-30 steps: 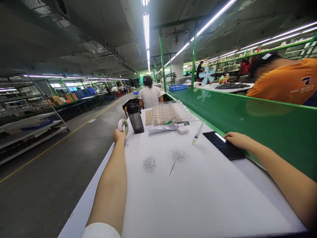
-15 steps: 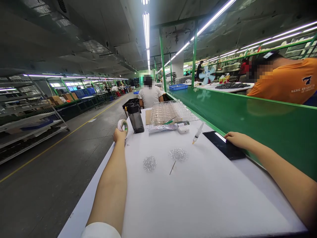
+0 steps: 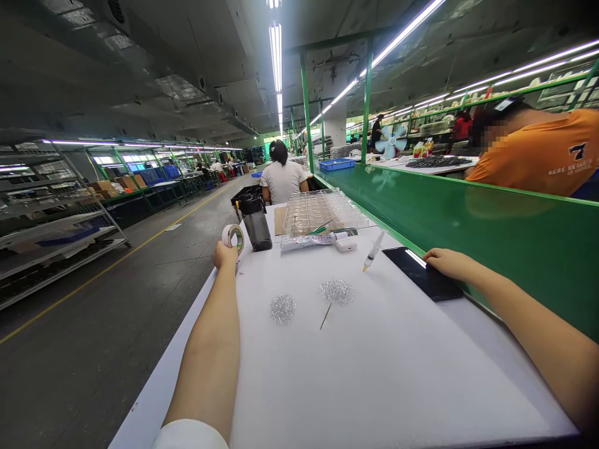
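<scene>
Here on the white table [image 3: 374, 374], the left hand [image 3: 225, 254] is out at the far left edge, fingers closed in around the near side of a tape roll [image 3: 226, 236] that stands on its rim. Just beside the roll, to its right, there's a dark tumbler [image 3: 256, 227].

Over on the right, the right hand [image 3: 447, 262] lies on the right edge of a flat black device [image 3: 416, 274], fingers bent together at its rim; whether they grip it or only rest there, I can't tell. The device lies at the table's right side, along the green surface [image 3: 515, 249].

Between the two arms, out in the middle, we have a round left pile [image 3: 283, 309] of small clear, shiny pieces and a wider right pile [image 3: 337, 292], the two apart. A thin stick [image 3: 325, 317] slants from the near edge of the right one. Farther right, a syringe [image 3: 374, 251] lies with its yellowish tip pointing near.

At the far end, clear plastic trays [image 3: 318, 209] sit with a printed tube [image 3: 306, 242] at their near edge and a small white case [image 3: 345, 245] to its right. Beyond them, a person in a pale shirt [image 3: 284, 179] has their back to us, and a person in orange [image 3: 538, 156] leans in at far right.
</scene>
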Tool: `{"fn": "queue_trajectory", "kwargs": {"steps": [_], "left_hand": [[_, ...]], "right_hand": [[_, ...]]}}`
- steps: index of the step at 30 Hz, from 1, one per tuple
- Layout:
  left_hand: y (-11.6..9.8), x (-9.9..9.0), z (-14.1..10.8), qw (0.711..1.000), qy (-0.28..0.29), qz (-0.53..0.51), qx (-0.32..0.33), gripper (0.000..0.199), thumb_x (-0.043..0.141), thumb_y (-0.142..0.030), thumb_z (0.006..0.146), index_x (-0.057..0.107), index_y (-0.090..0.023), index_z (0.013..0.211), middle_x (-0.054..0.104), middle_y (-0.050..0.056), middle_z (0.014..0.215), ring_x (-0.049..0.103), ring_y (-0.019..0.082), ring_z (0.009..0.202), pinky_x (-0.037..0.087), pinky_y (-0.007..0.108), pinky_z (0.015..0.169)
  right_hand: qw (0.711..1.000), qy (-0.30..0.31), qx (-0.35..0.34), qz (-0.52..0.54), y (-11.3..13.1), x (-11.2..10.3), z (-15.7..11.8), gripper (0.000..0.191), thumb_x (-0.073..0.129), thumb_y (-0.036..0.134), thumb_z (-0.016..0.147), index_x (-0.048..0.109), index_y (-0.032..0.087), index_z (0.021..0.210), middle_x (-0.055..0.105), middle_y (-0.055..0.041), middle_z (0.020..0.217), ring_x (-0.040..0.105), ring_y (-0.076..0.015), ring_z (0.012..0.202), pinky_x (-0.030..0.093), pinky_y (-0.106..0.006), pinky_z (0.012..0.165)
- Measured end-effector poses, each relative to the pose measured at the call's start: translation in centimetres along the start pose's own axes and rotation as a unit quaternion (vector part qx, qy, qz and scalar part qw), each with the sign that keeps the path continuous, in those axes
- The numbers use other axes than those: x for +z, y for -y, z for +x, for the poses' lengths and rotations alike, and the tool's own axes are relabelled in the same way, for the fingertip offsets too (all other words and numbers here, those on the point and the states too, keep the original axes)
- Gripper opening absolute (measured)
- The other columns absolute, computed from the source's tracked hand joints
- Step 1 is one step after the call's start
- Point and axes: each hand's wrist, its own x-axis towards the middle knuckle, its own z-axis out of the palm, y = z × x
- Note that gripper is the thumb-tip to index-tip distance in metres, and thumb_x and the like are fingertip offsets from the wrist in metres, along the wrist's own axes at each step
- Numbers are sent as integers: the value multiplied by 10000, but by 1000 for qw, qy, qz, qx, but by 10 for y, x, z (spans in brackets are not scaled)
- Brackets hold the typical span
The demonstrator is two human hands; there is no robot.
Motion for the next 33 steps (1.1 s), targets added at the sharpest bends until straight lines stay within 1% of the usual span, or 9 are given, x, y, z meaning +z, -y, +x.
{"fn": "queue_trajectory", "kwargs": {"steps": [7,10,13,16,20,24,27,29,33], "left_hand": [[0,3,2,999,-29,-25,12,360,788,-207,1079,744,-252,1434,855,165,1458,830,413,1396,677,549,1192],[2,5,5,999,-19,-29,-12,404,840,-193,1024,764,-246,1417,865,176,1415,823,443,1403,683,568,1188],[4,5,6,999,-15,-34,-29,380,840,-145,992,789,-259,1351,876,158,1375,827,441,1387,689,559,1178],[3,4,5,999,-21,-38,-13,310,827,-158,1022,774,-267,1308,873,144,1393,835,411,1375,683,529,1183],[-1,3,3,998,-39,-40,13,306,804,-197,1081,740,-277,1369,863,137,1433,839,380,1383,677,512,1190],[0,5,3,999,-11,-31,5,376,869,-192,1025,747,-265,1373,859,185,1437,825,438,1422,681,579,1215],[2,5,3,1000,3,-20,-3,394,891,-152,973,775,-275,1329,870,182,1402,825,454,1419,692,594,1211],[2,4,2,1000,3,-10,-5,373,879,-152,983,778,-282,1317,867,176,1422,822,441,1430,689,575,1215],[-1,1,0,1000,-12,-10,15,317,821,-231,1070,761,-272,1378,860,173,1448,825,412,1423,675,540,1203]], "right_hand": [[1000,6,-7,0,-2,1,2,142,671,174,921,779,261,889,921,-115,1152,867,-349,1159,653,-380,896],[1000,5,-6,3,-3,2,3,143,665,178,919,781,260,899,923,-116,1165,867,-349,1165,658,-383,903],[1000,5,2,7,-4,2,5,158,646,178,943,781,256,919,925,-129,1200,867,-350,1171,664,-389,907],[1000,2,-6,7,-6,3,6,141,668,185,924,788,259,912,925,-127,1188,870,-359,1174,674,-392,918],[1000,0,-8,5,-6,3,7,130,680,195,906,792,261,906,923,-126,1172,871,-369,1172,681,-402,914],[1000,4,-1,3,-4,2,4,143,654,188,929,777,259,915,923,-130,1200,866,-359,1184,668,-393,920],[1000,3,4,2,-2,0,1,140,647,182,934,761,260,911,920,-129,1205,862,-354,1181,657,-390,926],[1000,4,2,3,-1,-1,0,124,660,185,915,755,263,903,918,-124,1180,860,-359,1169,656,-394,913],[1000,8,-3,9,0,-1,-1,99,673,195,907,720,270,864,912,-124,1148,858,-357,1160,644,-384,896]]}}
